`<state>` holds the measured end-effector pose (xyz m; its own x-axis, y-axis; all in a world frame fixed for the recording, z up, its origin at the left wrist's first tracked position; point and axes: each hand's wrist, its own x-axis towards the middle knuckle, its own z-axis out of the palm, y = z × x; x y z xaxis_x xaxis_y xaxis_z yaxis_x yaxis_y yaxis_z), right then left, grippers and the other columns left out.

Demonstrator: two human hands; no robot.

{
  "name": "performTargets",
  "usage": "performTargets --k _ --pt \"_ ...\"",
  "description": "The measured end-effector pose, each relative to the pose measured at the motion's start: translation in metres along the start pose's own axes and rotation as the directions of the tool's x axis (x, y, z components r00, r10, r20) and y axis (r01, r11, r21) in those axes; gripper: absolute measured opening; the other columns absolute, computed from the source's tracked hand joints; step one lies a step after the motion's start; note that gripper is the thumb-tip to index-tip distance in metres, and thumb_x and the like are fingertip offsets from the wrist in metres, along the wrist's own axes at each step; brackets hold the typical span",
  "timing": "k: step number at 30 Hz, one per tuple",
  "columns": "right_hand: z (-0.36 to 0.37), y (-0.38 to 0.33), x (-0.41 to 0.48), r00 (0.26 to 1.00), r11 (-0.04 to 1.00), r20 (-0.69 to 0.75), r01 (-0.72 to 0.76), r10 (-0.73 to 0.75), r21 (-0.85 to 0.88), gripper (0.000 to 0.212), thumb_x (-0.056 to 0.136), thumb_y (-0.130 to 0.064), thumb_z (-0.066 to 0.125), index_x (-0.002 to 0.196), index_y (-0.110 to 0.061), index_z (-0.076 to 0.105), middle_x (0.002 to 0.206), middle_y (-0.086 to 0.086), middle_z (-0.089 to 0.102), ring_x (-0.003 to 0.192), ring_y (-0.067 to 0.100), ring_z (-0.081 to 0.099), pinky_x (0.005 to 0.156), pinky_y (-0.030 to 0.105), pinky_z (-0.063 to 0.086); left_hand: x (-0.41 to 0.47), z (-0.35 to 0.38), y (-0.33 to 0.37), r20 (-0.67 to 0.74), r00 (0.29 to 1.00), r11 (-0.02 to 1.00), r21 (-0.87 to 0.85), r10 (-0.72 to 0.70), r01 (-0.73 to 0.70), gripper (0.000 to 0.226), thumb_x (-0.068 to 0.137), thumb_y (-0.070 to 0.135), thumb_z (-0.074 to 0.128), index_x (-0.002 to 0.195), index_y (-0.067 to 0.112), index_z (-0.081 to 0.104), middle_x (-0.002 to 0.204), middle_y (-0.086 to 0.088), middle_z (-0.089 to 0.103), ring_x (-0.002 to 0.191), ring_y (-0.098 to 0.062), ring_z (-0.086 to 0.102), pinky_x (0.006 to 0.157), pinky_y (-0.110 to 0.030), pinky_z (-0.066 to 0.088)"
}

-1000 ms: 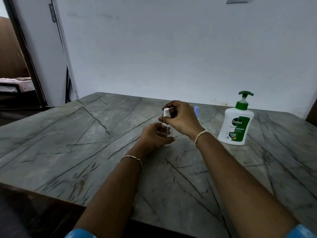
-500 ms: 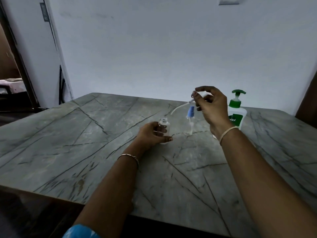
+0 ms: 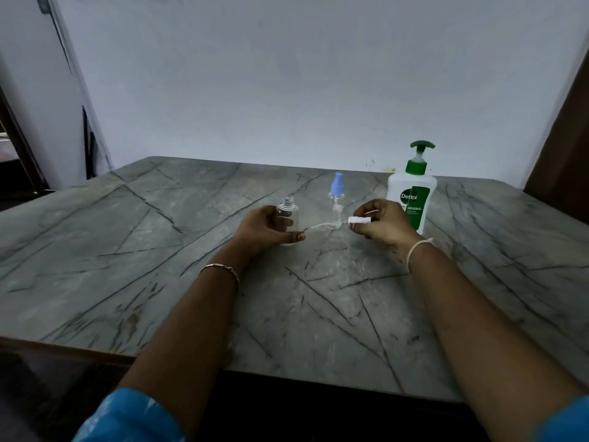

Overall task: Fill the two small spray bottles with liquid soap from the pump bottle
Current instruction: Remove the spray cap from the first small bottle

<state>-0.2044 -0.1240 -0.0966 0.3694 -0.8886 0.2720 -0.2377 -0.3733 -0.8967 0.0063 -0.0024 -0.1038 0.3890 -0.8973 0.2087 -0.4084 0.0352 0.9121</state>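
My left hand [image 3: 264,229] grips a small clear spray bottle [image 3: 288,212] that stands upright on the grey marble table [image 3: 127,250], its threaded neck uncapped. My right hand [image 3: 382,226] pinches the white spray head [image 3: 359,220], held sideways low over the table, with its thin dip tube [image 3: 322,225] trailing left toward my left thumb. Behind the tube stands the second small spray bottle [image 3: 337,199], clear with a blue spray top on. The white pump bottle [image 3: 412,196] with green pump and label stands just behind my right hand.
A pale wall runs along the table's far edge. A doorway and dark frame [image 3: 19,148] lie at the left, a dark brown panel [image 3: 564,148] at the right. The table's near edge [image 3: 287,374] crosses under my forearms.
My right hand unscrewed the white spray head, lifted it out to the right, and has now lowered it close to the table. My left hand kept hold of the clear bottle.
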Motion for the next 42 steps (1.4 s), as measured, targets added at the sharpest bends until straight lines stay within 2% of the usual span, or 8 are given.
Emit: performTargets --k 4,9,17,20,26,37,40,42 --pt "0.006 0.006 0.002 0.998 0.984 -0.031 0.039 -0.046 -0.175 0.021 0.071 -0.012 0.082 0.085 -0.011 0.067 0.085 0.007 0.069 0.080 0.020 0.065 0.075 0.032 0.051 -0.002 -0.003 0.001 0.024 0.999 0.999 -0.026 -0.031 0.032 0.070 0.063 0.011 0.086 0.125 0.006 0.055 0.115 -0.007 0.067 0.108 -0.020 0.064 0.096 -0.034 0.051" --pt "0.010 0.009 0.000 0.994 0.948 -0.041 0.081 -0.098 -0.308 0.018 0.074 -0.018 0.080 0.086 -0.014 0.068 0.082 0.000 0.066 0.079 0.016 0.063 0.070 0.023 0.044 -0.006 -0.006 0.009 0.076 0.996 0.996 -0.065 -0.056 0.061 0.069 0.067 0.003 0.082 0.129 0.008 0.052 0.120 -0.005 0.063 0.108 -0.017 0.061 0.078 -0.018 0.051" --pt "0.014 0.015 0.002 0.989 0.910 -0.035 0.119 -0.144 -0.398 0.017 0.074 -0.018 0.079 0.085 -0.021 0.065 0.089 0.004 0.071 0.086 0.020 0.066 0.074 0.026 0.048 -0.004 -0.012 0.009 0.071 0.995 0.995 -0.060 -0.069 0.073 0.067 0.067 0.002 0.080 0.128 0.005 0.052 0.121 -0.005 0.063 0.111 -0.018 0.060 0.092 -0.029 0.049" --pt "0.015 0.017 0.003 0.990 0.904 -0.016 0.122 -0.140 -0.409 0.020 0.073 -0.018 0.079 0.089 -0.020 0.066 0.092 0.005 0.072 0.089 0.021 0.066 0.074 0.024 0.046 -0.005 -0.011 0.008 0.074 0.995 0.997 -0.038 -0.061 0.064 0.066 0.066 0.004 0.081 0.126 0.006 0.054 0.118 -0.004 0.065 0.108 -0.017 0.063 0.093 -0.029 0.051" --pt "0.014 0.019 0.002 0.988 0.907 -0.016 0.137 -0.156 -0.398 0.030 0.074 -0.021 0.080 0.098 -0.015 0.065 0.100 0.006 0.070 0.094 0.021 0.064 0.078 0.023 0.044 -0.007 -0.006 0.010 0.055 0.998 0.999 -0.032 -0.020 0.021 0.059 0.068 0.004 0.080 0.122 0.005 0.056 0.112 -0.004 0.067 0.101 -0.011 0.064 0.082 -0.018 0.052" --pt "0.012 0.012 -0.002 0.992 0.939 -0.010 0.119 -0.129 -0.323 0.064 0.060 -0.027 0.090 0.113 -0.013 0.057 0.106 0.003 0.065 0.097 0.018 0.060 0.084 0.027 0.047 -0.009 -0.006 0.011 0.045 0.999 1.000 0.019 -0.006 0.005 0.061 0.062 0.016 0.084 0.118 0.008 0.060 0.112 -0.008 0.069 0.105 -0.018 0.066 0.097 -0.036 0.050" --pt "0.008 0.009 -0.004 0.994 0.949 0.008 0.104 -0.106 -0.297 0.066 0.057 -0.027 0.091 0.112 -0.013 0.057 0.104 0.001 0.064 0.095 0.016 0.058 0.083 0.026 0.047 -0.011 -0.003 0.017 0.038 0.999 0.999 0.033 0.004 -0.005 0.056 0.066 0.013 0.083 0.117 0.008 0.061 0.111 -0.006 0.069 0.102 -0.016 0.066 0.095 -0.032 0.051" --pt "0.004 0.006 -0.004 0.995 0.955 0.001 0.094 -0.097 -0.281 0.065 0.057 -0.026 0.091 0.112 -0.014 0.058 0.102 0.000 0.063 0.093 0.014 0.058 0.080 0.025 0.046 -0.013 0.003 0.022 0.032 0.999 0.999 0.029 0.015 -0.016 0.054 0.067 0.013 0.083 0.117 0.008 0.061 0.108 -0.004 0.070 0.098 -0.013 0.067 0.087 -0.023 0.053"
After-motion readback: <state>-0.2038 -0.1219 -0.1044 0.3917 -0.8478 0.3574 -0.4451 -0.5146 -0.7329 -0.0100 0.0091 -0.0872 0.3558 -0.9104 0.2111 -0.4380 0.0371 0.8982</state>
